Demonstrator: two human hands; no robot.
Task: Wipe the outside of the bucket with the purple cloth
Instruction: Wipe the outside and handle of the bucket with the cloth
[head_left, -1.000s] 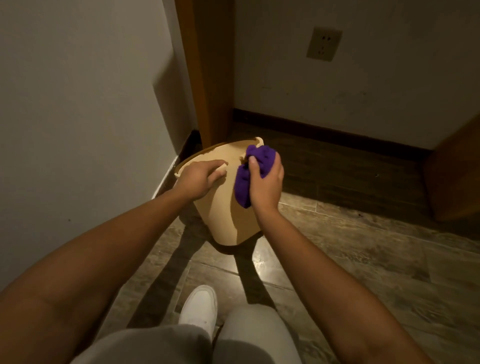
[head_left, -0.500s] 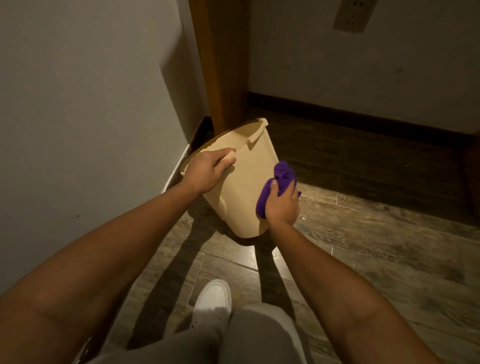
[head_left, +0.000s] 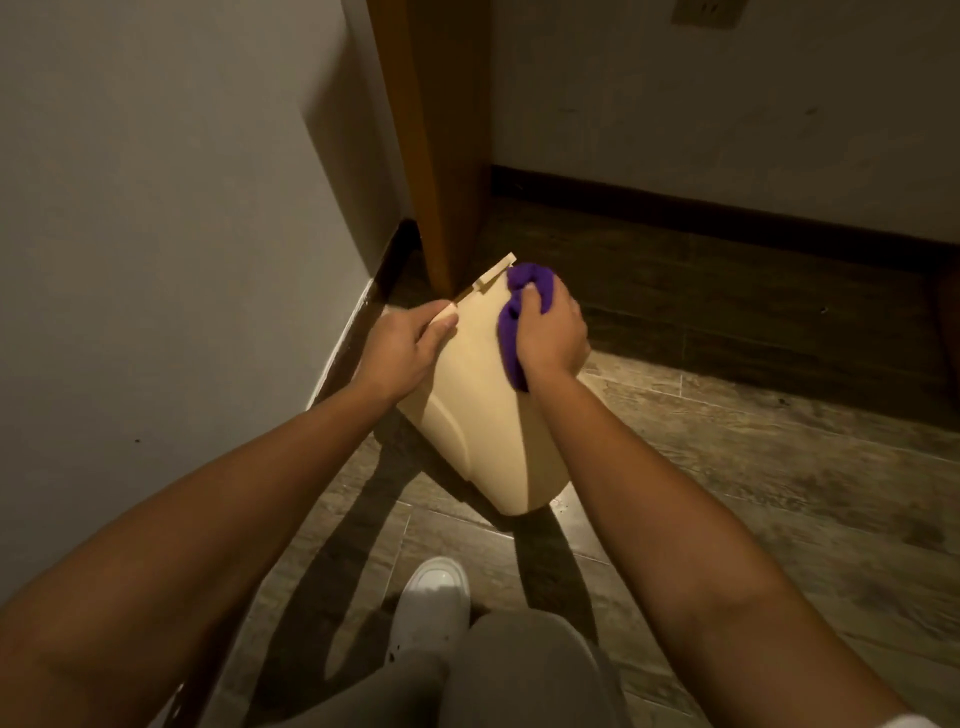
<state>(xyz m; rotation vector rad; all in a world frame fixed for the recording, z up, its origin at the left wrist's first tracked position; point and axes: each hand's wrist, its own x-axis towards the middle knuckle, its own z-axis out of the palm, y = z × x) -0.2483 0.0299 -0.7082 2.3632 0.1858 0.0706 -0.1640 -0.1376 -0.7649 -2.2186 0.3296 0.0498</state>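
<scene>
A beige plastic bucket (head_left: 483, 415) stands tilted on the floor, its mouth turned away from me toward the left wall. My left hand (head_left: 397, 351) grips its rim on the left side. My right hand (head_left: 550, 338) is closed on a bunched purple cloth (head_left: 514, 317) and presses it against the bucket's upper outer wall, just below the rim's small handle tab (head_left: 493, 273). The bucket's inside is hidden.
A white wall (head_left: 182, 234) runs close along the left. An orange wooden post (head_left: 436, 130) stands just behind the bucket. A dark baseboard (head_left: 727, 213) lines the far wall. Wood-look floor tiles (head_left: 753, 467) spread to the right. My white shoe (head_left: 434, 597) is near the bottom.
My right hand has slid the purple cloth up the bucket's outer wall, from near its base to just under the rim. The bucket is tipped further away from me. My left hand keeps its hold.
</scene>
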